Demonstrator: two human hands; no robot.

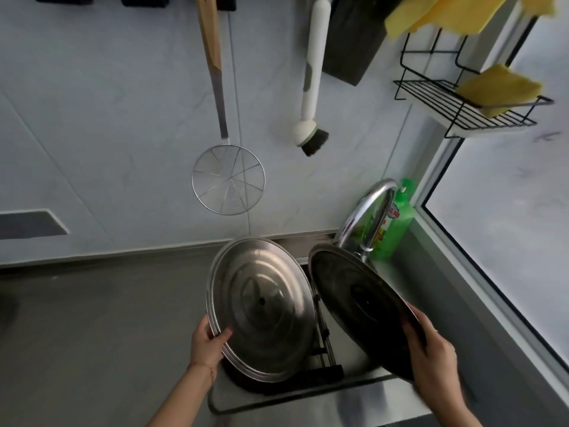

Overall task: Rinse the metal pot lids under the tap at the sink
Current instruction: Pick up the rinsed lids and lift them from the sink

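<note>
grey steel worktop [92, 318], lower left | pale tiled wall [107, 118] above | left hand [207, 340] grasps shiny round steel lid [261, 309] | right hand [431, 352] grasps dark round metal lid [357, 300] over steel sink [354, 386]

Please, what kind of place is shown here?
Most likely a home kitchen, at the sink: a curved tap, a green dish-soap bottle, and a wire skimmer and dish brush hanging on the wall.

The left lid [261, 306] is brushed, shiny steel; the right lid [360, 309] is darker, duller metal. The tap [374, 211] gleams chrome, the skimmer [228, 179] is wire mesh on a wooden handle, and the soap bottle [397, 223] is glossy green plastic.
</note>
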